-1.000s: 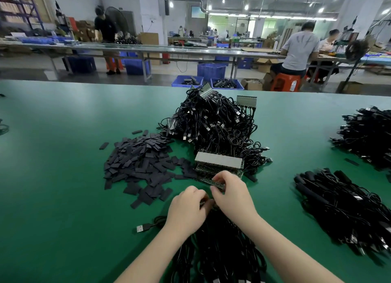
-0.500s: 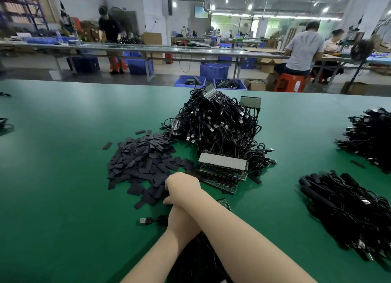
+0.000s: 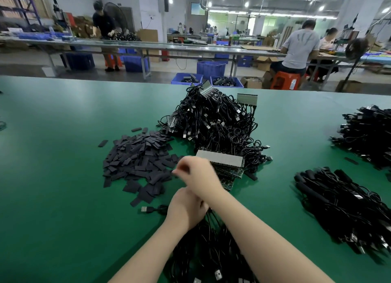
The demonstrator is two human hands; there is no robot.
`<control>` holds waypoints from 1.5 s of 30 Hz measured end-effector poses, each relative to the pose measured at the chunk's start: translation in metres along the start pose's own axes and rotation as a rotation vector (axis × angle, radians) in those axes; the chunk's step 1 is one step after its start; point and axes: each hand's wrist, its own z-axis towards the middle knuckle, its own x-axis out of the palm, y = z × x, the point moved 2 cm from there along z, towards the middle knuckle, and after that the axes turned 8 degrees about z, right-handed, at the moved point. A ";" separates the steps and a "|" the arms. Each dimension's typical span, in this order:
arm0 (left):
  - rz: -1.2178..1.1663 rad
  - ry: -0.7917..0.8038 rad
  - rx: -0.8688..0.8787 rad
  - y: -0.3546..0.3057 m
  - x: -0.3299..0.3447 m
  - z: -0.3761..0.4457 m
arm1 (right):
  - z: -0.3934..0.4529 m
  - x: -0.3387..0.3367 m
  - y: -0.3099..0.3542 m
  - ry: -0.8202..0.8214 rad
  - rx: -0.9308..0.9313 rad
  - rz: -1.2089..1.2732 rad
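Cables (image 3: 203, 253) at the near edge of the worktop (image 3: 63, 208) were gripped by the left hand (image 3: 186, 208), while the blurred right hand (image 3: 196, 175) was curled beside the black strips (image 3: 137, 160), its hold not discernible.

Green table (image 3: 63, 198), black cable bundles (image 3: 213, 124), pile of dark strips (image 3: 137, 160), stacked circuit boards (image 3: 220, 159)

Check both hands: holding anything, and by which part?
Left hand appears to grip the black cable bundle at its top end. Right hand, blurred by the black strips: cannot tell.
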 end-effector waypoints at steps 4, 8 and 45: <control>-0.053 -0.298 0.111 -0.004 -0.008 -0.005 | -0.037 -0.042 -0.052 -0.500 0.163 0.458; -0.155 -0.461 0.038 -0.002 -0.001 -0.003 | -0.065 -0.045 -0.092 -0.537 0.273 0.699; -0.328 -0.305 0.094 -0.008 0.016 0.000 | -0.087 -0.020 -0.111 -0.364 0.229 0.841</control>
